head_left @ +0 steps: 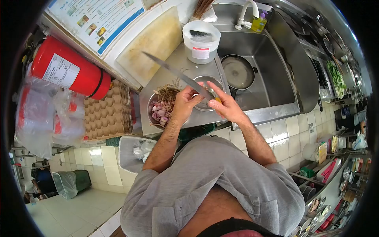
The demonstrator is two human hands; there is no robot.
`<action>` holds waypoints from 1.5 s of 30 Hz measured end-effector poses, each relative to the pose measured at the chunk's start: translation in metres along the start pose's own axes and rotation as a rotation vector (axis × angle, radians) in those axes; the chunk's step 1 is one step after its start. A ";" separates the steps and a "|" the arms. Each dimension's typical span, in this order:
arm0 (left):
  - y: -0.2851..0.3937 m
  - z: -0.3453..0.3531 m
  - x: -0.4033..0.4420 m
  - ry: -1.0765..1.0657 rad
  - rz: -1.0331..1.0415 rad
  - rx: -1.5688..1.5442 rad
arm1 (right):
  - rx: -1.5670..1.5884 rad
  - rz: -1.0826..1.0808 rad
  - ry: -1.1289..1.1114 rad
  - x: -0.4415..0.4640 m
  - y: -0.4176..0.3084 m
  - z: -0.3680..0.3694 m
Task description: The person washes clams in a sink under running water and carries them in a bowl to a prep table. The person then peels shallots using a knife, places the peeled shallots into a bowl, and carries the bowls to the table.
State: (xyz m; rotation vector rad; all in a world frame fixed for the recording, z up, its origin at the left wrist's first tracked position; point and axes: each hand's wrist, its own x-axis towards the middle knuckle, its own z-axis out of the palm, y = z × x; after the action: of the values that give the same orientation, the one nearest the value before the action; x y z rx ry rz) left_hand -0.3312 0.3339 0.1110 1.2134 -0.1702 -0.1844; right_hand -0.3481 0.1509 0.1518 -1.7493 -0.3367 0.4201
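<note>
My right hand (229, 106) is closed around the handle end of a long knife (173, 70), and a bit of yellow shows by the fingers. The blade slants up and left, away from me. My left hand (184, 103) has its fingers pinched close beside the blade near the handle; whatever they hold is hidden. Below both hands sits a round steel bowl (202, 106), partly covered by them. Left of it, a bowl of small purple shallots (160, 113) with dry stalks (167, 94) stands close to my left wrist.
A white plastic bucket (201, 55) stands behind the bowls. On the right, the sink (272, 85) holds a round pan (238, 72). A cutting board (152, 45) leans on the wall. Egg trays (106, 112) and a red cylinder (69, 67) are at left; a bin (128, 156) is below.
</note>
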 end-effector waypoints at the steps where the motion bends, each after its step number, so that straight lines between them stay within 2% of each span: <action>1: -0.001 0.002 -0.001 0.023 0.014 -0.082 | -0.117 -0.006 -0.003 0.000 -0.001 0.001; 2: -0.004 0.001 -0.001 0.023 0.013 -0.082 | -0.116 -0.006 -0.003 0.000 -0.002 0.002; 4: -0.009 0.001 -0.001 0.054 0.059 -0.276 | -0.186 -0.028 0.020 -0.001 -0.004 0.004; 11: -0.017 0.016 -0.009 0.174 0.038 -0.402 | -0.184 -0.025 0.032 0.000 0.007 0.011; 17: -0.021 0.020 -0.009 0.225 0.180 -0.254 | -0.128 -0.096 0.057 0.001 0.012 0.015; 19: -0.024 0.018 -0.008 0.256 0.190 -0.117 | 0.028 0.046 0.006 0.000 0.011 0.015; 23: -0.021 0.028 -0.007 0.317 0.263 -0.006 | 0.202 0.031 0.028 0.000 0.009 0.019; 25: -0.019 0.031 -0.006 0.344 0.310 0.114 | 0.413 0.034 0.001 0.000 0.010 0.018; 29: -0.017 0.023 -0.005 0.275 0.208 0.048 | 0.391 -0.021 0.023 0.002 0.027 0.014; 32: -0.022 0.017 -0.003 0.188 0.099 0.000 | 0.211 -0.070 -0.014 0.004 0.036 0.007; 35: -0.022 0.027 -0.005 0.282 0.155 0.046 | 0.298 -0.023 -0.006 0.004 0.029 0.013; 37: -0.022 0.032 -0.003 0.325 0.316 0.053 | 0.519 0.031 0.032 0.005 0.027 0.017; 38: -0.024 0.031 -0.003 0.328 0.315 0.053 | 0.519 0.033 0.029 0.005 0.025 0.017; 40: -0.024 0.030 0.000 0.322 0.410 0.231 | 0.687 0.078 0.012 0.006 0.022 0.015; 41: -0.024 0.029 0.000 0.322 0.409 0.230 | 0.687 0.079 0.012 0.007 0.023 0.016; 43: -0.013 0.029 0.000 0.246 0.203 0.052 | 0.559 0.027 0.089 0.010 0.028 0.017; 45: -0.022 0.020 0.004 0.194 0.138 -0.052 | 0.449 0.014 0.073 0.013 0.040 0.013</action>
State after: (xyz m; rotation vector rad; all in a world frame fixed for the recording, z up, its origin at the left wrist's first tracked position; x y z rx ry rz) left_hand -0.3329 0.3076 0.0975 1.1556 -0.0786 0.0494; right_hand -0.3427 0.1589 0.1089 -1.3242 -0.1613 0.4051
